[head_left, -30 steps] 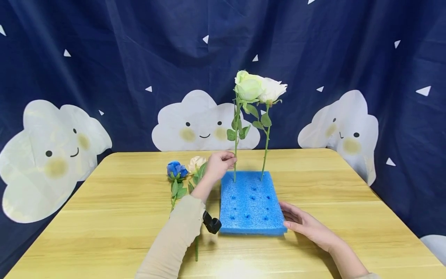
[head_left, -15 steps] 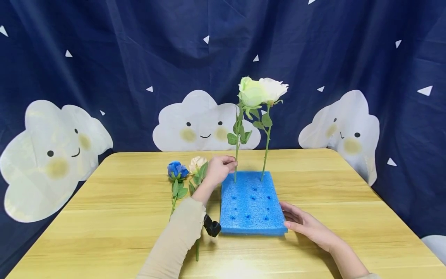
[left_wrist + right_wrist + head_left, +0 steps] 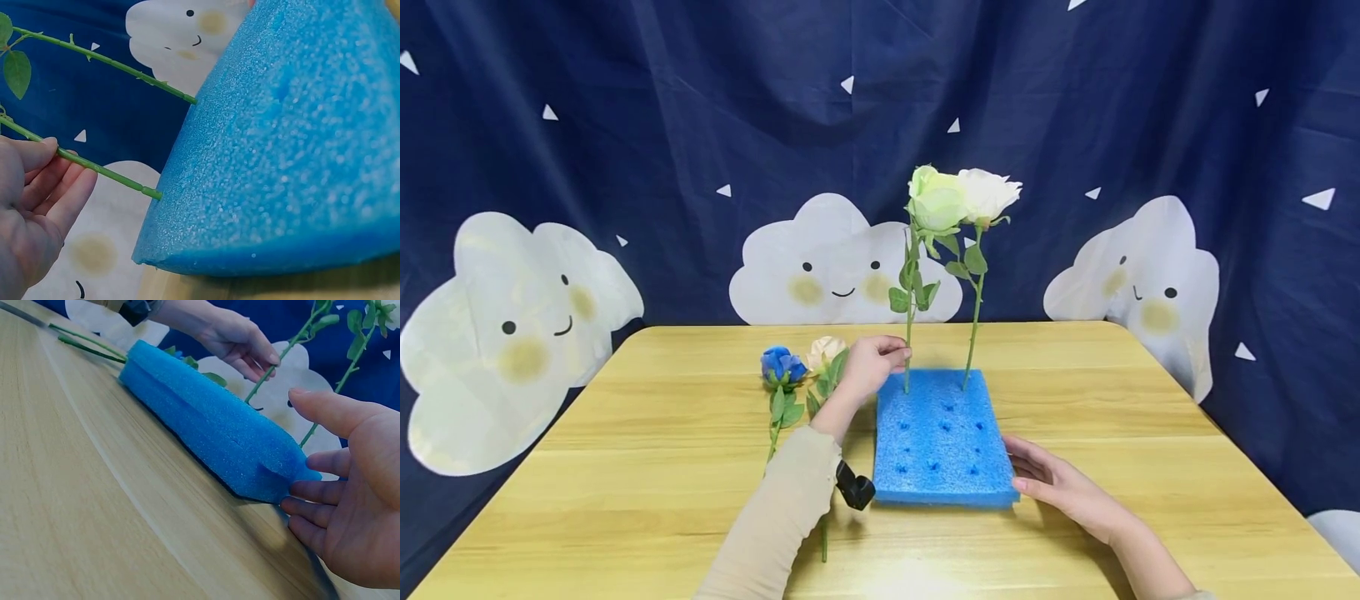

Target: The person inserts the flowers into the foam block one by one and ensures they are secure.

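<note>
The left hand [image 3: 871,367] pinches the green stem of the pale green rose [image 3: 936,200] between thumb and fingers, low down and just above the blue foam block [image 3: 925,487]; the left forearm, in a beige sleeve [image 3: 775,517], slants in from the near left toward the far side, with a black device [image 3: 855,486] at the cuff. The right hand [image 3: 1067,490] reaches in from the near right, its fingers loosely extended and touching the block's right side, gripping nothing, the thumb lifted apart from the fingers in the right wrist view. The pale green rose stands upright, its stem's lower end meeting the block's top near the far left corner. To its right the white rose [image 3: 992,196] stands near the far right corner, leaning a little right, and the green bloom partly covers the white one. Several small holes dot the top nearer the person. Left of the block, a blue rose [image 3: 782,364] and a cream rose [image 3: 825,352] lie on the wooden table [image 3: 1112,392], the left arm hiding parts of their stems. Beyond the far edge hangs a dark blue curtain [image 3: 700,100] with smiling white clouds [image 3: 775,267] and small white triangles.
</note>
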`<state>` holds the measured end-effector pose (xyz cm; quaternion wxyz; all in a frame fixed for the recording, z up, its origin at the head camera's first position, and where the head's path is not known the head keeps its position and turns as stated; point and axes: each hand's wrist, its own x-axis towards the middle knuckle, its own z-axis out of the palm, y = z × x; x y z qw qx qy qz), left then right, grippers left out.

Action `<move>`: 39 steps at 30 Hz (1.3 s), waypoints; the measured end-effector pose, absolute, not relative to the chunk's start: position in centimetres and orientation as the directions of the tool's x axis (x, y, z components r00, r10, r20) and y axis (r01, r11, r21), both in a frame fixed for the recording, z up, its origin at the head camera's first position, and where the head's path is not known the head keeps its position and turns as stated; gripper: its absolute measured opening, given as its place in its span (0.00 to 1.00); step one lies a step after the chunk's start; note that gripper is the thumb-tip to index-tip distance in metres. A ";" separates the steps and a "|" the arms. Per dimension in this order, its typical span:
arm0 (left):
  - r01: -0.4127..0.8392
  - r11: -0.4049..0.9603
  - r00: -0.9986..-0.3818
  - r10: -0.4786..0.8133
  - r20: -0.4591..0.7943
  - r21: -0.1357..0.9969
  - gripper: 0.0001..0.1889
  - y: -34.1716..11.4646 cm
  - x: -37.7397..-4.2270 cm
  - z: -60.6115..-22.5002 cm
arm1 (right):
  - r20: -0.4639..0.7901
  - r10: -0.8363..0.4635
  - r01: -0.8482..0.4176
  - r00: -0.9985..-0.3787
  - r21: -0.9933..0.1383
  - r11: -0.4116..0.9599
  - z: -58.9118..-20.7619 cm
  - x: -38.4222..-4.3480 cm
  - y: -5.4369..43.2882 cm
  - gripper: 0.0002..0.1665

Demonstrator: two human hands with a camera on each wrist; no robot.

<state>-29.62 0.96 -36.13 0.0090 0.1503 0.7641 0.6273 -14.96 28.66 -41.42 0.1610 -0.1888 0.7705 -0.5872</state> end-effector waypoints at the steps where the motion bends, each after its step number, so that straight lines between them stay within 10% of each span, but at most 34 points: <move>1: 0.217 0.168 -0.955 0.241 0.173 0.962 0.11 1.0 -29.7 -36.2 | -0.028 -0.479 -0.099 -0.877 -0.966 0.237 -41.4 -15.0 28.7 0.34; 39: 0.187 0.129 -0.961 0.230 0.154 0.974 0.10 -2.4 -29.2 -36.3 | -0.017 -0.466 -0.114 -0.885 -0.962 0.250 -41.2 -14.8 28.5 0.34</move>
